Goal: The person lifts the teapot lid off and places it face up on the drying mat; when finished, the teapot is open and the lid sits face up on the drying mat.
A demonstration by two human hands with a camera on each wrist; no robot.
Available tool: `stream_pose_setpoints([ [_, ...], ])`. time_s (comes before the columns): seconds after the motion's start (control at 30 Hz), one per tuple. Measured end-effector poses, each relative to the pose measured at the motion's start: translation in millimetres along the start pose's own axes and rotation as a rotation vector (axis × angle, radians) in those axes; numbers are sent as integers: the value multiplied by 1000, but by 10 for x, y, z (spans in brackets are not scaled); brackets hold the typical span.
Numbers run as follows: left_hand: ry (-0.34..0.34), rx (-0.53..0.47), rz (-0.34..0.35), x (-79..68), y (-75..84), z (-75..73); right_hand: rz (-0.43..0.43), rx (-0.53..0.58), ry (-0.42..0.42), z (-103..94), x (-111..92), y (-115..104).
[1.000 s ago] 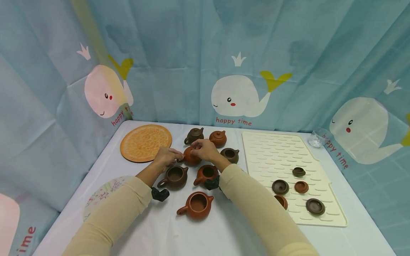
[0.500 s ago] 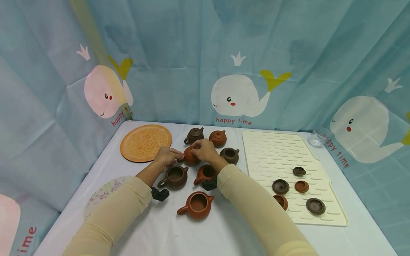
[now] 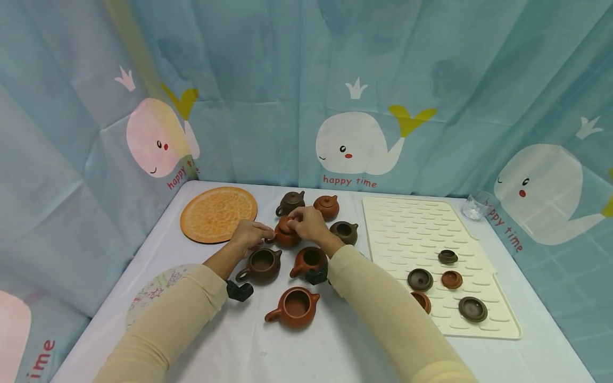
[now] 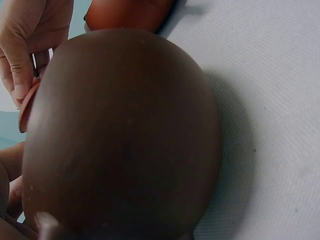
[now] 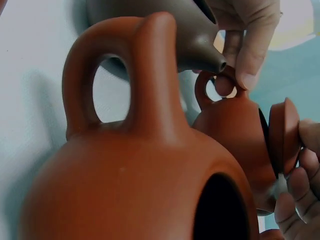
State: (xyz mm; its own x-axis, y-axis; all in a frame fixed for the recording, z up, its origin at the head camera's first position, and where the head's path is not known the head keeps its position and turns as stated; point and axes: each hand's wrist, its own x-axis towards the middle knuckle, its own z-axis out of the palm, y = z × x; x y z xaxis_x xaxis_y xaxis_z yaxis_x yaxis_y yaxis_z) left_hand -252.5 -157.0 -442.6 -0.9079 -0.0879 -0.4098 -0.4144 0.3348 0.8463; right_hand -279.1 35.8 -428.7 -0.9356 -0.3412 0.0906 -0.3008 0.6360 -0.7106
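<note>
At the middle of the group, a reddish-brown clay teapot (image 3: 286, 241) has its mouth partly uncovered. My left hand (image 3: 250, 234) pinches this teapot's looped handle (image 5: 204, 91) between thumb and finger. My right hand (image 3: 309, 223) holds the matching lid (image 5: 285, 134), tilted and a little apart from the teapot's rim. In the left wrist view, a dark brown teapot (image 4: 125, 135) hides most of the work. A lidless red teapot (image 5: 115, 185) fills the front of the right wrist view.
Two lidded teapots, one dark (image 3: 291, 203) and one red (image 3: 326, 207), stand behind. A lidless dark pot (image 3: 345, 232) is to the right, another red one (image 3: 297, 307) nearer. Several lids lie on the cream mat (image 3: 402, 229); a round orange mat (image 3: 217, 213) lies left.
The lid, earlier seated on the red teapot, has been raised and tilted off its mouth by my right hand. My left hand stays at the handle.
</note>
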Motion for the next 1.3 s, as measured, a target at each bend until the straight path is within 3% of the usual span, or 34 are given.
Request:
stream_pose_setpoints([
  [0.4, 8, 6, -2, -5, -5, 1, 72, 153, 60, -25, -20, 106],
  [0.5, 12, 7, -12, -13, 3, 4, 120, 260, 40, -29, -25, 131],
  [0.83, 10, 7, -24, -22, 7, 2, 232, 783, -21, -33, -31, 160],
  [1.1, 10, 17, -23, -14, -4, -5, 281, 945, -118, -57, -55, 152],
  [1.3, 9, 17, -18, -12, -6, -1, 291, 1021, -143, -62, -61, 143],
])
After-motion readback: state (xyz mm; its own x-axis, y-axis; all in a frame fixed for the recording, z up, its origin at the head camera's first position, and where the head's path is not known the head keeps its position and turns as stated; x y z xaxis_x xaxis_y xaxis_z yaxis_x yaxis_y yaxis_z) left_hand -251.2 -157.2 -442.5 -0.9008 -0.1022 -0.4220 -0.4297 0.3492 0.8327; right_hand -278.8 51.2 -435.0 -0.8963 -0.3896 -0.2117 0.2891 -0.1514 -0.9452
